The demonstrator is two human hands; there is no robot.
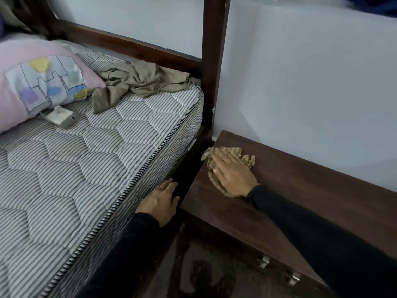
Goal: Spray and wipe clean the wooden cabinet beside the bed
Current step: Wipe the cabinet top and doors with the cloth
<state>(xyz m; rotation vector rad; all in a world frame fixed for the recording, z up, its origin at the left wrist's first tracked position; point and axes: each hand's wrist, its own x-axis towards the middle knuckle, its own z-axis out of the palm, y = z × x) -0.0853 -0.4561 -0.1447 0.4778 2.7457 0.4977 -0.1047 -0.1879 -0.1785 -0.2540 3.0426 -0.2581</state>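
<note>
Wooden cabinet low against the pale wall, just beside the bed's striped mattress, crumpled tan cloth on its dark top near the bedpost corner. Right hand flat on that cloth, fingers straight and close together, pressing it down. Left hand against the mattress side, fingers straight, slightly apart, holding nothing.

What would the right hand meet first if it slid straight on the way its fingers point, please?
Probably the dark bedpost, just past the cabinet corner; the right hand, flat on the cloth, points there.
</note>
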